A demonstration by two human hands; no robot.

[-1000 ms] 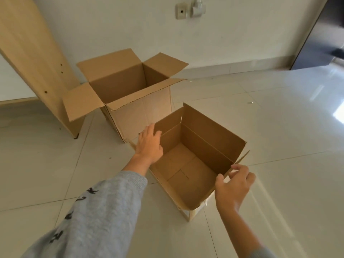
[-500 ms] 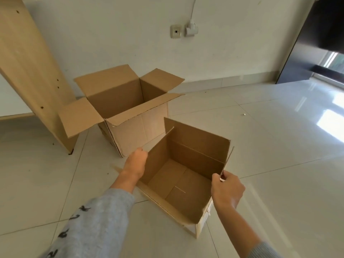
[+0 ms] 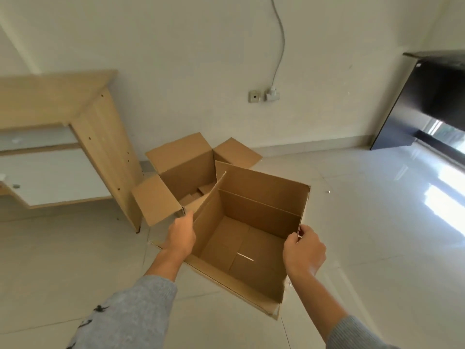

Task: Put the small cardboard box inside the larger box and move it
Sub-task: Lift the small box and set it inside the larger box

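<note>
A: Where the two grey sleeves enter from the bottom of the frame, what do the hands have?

B: Both grasp the small cardboard box [image 3: 247,238], which fills the centre of the frame with its open top toward the camera. The left hand [image 3: 180,236] clasps the left wall at its rim, fingers hidden behind the cardboard. The right hand [image 3: 303,250] pinches the right wall's top edge between thumb and fingers.

A: Is it resting on the floor [image 3: 377,235]?

B: It appears lifted clear of the tiles, tilted with the near wall lowest. Its inside is bare, a thin slit of light showing at the bottom seam.

A: And beyond it?

B: The larger box [image 3: 186,172] stands on the floor just behind, toward the upper left of centre, all flaps spread open. The small box's far left corner overlaps its opening in the view; whether they touch I cannot tell.

A: Farther still?

B: A light wooden cabinet [image 3: 100,137] at the left against the wall, a wall socket [image 3: 254,96] with a plug [image 3: 271,94] and cable at upper centre, and dark furniture [image 3: 427,102] at the right edge.
</note>
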